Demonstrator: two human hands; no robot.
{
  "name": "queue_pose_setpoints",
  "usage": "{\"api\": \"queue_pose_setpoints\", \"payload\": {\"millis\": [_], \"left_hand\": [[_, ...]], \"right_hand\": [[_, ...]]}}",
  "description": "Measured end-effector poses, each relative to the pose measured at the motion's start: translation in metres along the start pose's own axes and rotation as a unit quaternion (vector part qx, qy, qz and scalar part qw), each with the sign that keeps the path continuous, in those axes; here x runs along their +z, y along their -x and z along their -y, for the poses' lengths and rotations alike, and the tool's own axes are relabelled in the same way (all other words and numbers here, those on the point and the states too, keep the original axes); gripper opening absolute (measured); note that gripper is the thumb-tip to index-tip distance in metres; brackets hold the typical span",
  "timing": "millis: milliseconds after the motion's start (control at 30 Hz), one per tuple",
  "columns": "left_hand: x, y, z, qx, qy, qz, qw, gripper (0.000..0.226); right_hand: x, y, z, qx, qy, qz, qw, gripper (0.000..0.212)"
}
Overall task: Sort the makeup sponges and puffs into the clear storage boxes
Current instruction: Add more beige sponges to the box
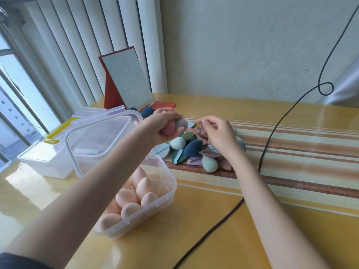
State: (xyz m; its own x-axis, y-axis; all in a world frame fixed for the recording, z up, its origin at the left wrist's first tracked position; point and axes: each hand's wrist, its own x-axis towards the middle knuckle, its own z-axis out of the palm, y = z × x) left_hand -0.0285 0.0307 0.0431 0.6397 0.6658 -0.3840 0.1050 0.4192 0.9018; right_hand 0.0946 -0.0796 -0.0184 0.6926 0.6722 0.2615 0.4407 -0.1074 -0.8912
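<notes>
While my left hand [165,124] grips a pink and a grey sponge [181,124] at frame centre, my right hand [215,131] hangs loosely curled, holding nothing, over the pile [196,150]. Advice: pinch one piece cleanly, then drop by colour; peach sponges fill the box [165,195] lower centre.

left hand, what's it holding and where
The left hand grips a pink sponge and a grey sponge, fingers curled over their tops.

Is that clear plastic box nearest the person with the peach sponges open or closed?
Open. The clear plastic box has no lid on top; the peach egg-shaped sponges lie uncovered inside.
</notes>
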Motion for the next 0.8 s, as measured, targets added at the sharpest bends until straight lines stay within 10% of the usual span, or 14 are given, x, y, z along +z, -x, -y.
{"api": "queue_pose_setpoints", "payload": {"millis": [367,800], "left_hand": [[-0.057,0.037,-0.040,0.011,0.025,-0.035,0.999,0.021],[-0.066,0.040,-0.032,0.007,0.024,-0.007,1.000,0.006]], "right_hand": [[0.022,0.021,0.002,-0.063,0.281,0.219,0.932,0.044],[-0.021,0.007,-0.015,0.049,0.134,-0.009,0.990,0.024]]}}
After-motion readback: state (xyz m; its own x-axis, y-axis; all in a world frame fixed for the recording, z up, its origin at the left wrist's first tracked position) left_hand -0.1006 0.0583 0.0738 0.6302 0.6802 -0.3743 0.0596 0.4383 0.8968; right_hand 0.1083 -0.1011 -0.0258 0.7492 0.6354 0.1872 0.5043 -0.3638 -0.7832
